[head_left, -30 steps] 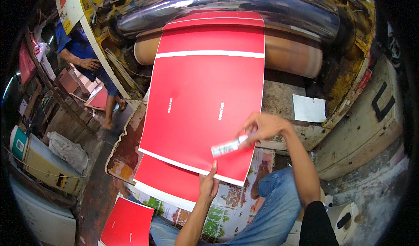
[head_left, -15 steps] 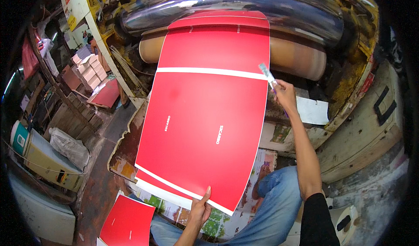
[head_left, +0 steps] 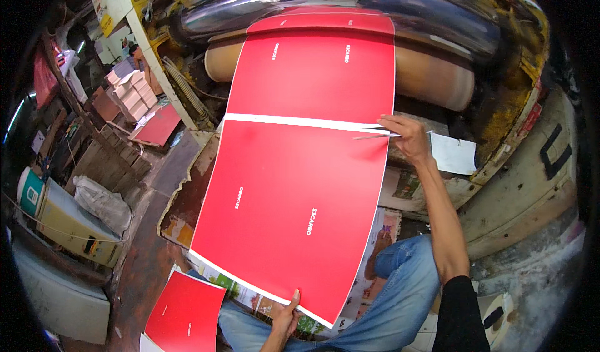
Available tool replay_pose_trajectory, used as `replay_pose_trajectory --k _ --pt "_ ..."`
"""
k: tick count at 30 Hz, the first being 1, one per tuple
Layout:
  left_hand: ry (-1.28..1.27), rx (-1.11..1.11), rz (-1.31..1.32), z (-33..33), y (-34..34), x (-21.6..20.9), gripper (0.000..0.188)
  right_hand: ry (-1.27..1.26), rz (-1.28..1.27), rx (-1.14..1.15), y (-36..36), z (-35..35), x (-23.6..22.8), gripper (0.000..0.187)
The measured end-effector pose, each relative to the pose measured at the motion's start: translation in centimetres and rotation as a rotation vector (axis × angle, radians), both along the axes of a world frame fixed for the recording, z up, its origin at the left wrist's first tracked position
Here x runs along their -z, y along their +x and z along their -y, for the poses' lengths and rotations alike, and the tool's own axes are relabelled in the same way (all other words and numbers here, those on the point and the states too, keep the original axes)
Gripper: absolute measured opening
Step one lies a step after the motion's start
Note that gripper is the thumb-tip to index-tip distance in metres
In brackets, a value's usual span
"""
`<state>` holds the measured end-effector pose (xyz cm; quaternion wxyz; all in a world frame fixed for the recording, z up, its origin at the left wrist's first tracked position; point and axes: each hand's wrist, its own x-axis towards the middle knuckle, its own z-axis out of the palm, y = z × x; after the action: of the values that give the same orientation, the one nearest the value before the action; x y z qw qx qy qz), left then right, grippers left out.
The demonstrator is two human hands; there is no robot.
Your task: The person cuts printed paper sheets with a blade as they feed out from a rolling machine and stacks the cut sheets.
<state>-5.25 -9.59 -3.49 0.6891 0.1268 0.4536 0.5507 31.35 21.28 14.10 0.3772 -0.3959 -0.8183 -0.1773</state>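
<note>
Sheets of red card (head_left: 186, 312), spare, lie lower left by the person's knee. Left hand (head_left: 287, 317): fingers pinched on the bottom edge of the long red sheet (head_left: 294, 202), which runs up from the lap to the machine's rollers (head_left: 431, 74). Keeping that edge taut and flat should steady the cut. Right hand (head_left: 409, 138): closed around a thin blade (head_left: 375, 133) set at the white seam on the sheet's right edge; best drawn straight along the seam, level, away from the fingers.

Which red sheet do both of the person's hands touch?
The big red sheet coming off the rollers: left hand at its near edge, right hand at its side. The small red sheet lies untouched.
</note>
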Motion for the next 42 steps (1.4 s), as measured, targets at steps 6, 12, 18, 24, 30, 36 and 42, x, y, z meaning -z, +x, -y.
replay_pose_trajectory --k 6,12,18,24,30,36,42 --pt "-0.087 0.021 -0.165 1.5 -5.1 8.8 0.054 -0.249 -0.247 -0.014 -0.6 0.0 1.7 0.044" --pt "-0.219 -0.078 -0.236 -1.3 -9.2 15.8 0.045 -0.366 -0.144 -0.027 -2.5 0.9 0.3 0.036" --pt "-0.308 -0.106 -0.372 -9.4 -9.2 17.6 0.038 -0.412 -0.1 0.06 -2.4 1.7 1.3 0.034" --pt "-0.523 -0.163 -0.535 -11.6 -9.6 22.3 0.066 -0.474 -0.124 -0.032 -2.2 2.5 0.7 0.027" --pt "-0.395 0.517 -1.602 -10.2 -2.3 20.5 0.16 -0.458 0.049 -0.053 -0.8 2.5 2.4 0.016" --pt "-0.279 0.083 -1.587 -9.1 -3.0 20.1 0.151 -1.043 0.059 -0.229 -7.7 5.4 -2.1 0.028" --pt "-0.058 0.605 -1.309 -13.7 1.7 9.7 0.133 -1.419 0.042 -0.366 -6.8 8.9 -3.6 0.025"
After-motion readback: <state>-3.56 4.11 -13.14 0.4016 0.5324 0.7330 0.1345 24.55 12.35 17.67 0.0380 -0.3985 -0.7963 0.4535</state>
